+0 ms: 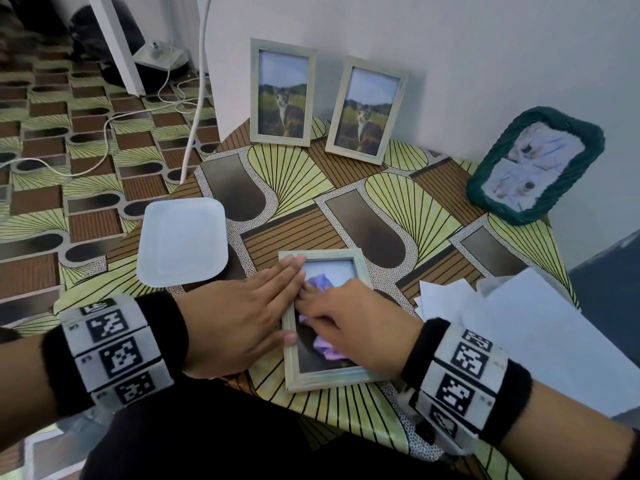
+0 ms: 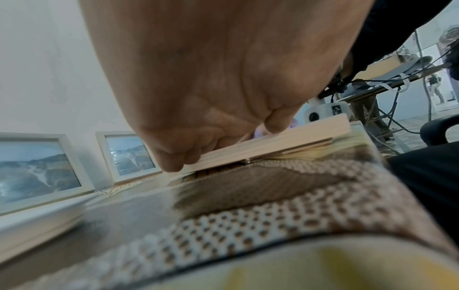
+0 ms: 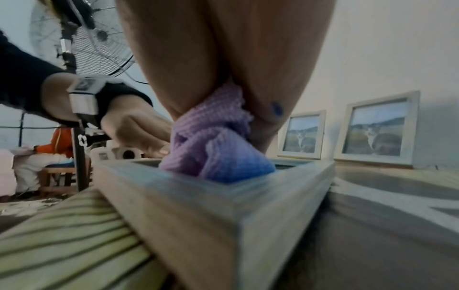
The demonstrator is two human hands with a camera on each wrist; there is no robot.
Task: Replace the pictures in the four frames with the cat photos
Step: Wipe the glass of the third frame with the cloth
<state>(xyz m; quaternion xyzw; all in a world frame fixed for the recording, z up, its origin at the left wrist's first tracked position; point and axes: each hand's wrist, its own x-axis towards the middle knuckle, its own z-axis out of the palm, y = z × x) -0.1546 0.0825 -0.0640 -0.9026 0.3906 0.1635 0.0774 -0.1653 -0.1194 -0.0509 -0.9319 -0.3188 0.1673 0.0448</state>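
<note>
The bench (image 1: 346, 188) wears a patterned green-and-brown cover. Lying flat on it: a pale wooden frame (image 1: 294, 382) near the front edge, a white tray (image 1: 181, 239) to its left, loose white papers (image 1: 519, 323) to its right. At the back — against the wall — stand two cat-photo frames (image 1: 282, 93) and a green wicker frame (image 1: 535, 166).
</note>
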